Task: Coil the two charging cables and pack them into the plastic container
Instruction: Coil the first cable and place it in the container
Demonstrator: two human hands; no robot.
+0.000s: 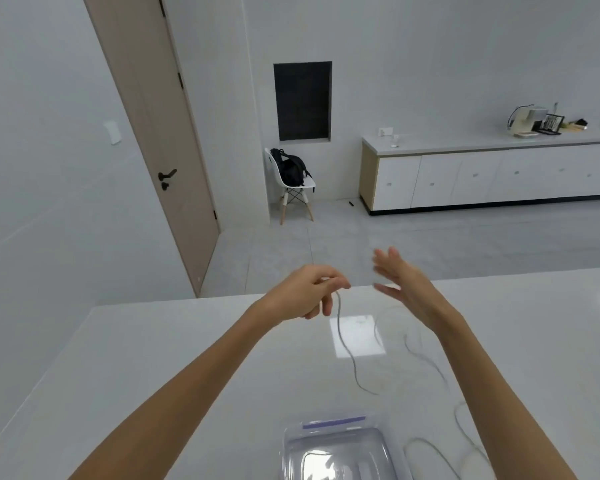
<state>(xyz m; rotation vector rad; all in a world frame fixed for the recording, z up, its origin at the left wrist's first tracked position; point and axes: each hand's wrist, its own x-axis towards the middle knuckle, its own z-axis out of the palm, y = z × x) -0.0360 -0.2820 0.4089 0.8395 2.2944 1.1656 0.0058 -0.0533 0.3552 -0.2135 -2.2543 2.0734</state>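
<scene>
Arms inspected: left forearm (187, 382) bare along its whole visible length, entering frame at 7 o'clock. Right forearm (492, 393) likewise bare, entering at 5 o'clock. Left hand (305, 292) and right hand (402, 282) uncovered. Right fingertips (383, 258) blurred; finer detail unreadable.

The only camera rides on the person's head, above and behind both forearms, looking forward and steeply down over the white table (153, 358). It sits close. The left hand (309, 294), pinching a grey cable (340, 336), and the spread-fingered right hand (406, 289) sit mid-frame. Nearer than the hands, the lower edge crops the clear plastic container (333, 432). Beyond the hands, the wide lens takes in a door (160, 133), a chair (291, 188) and a cabinet counter (499, 174).
</scene>
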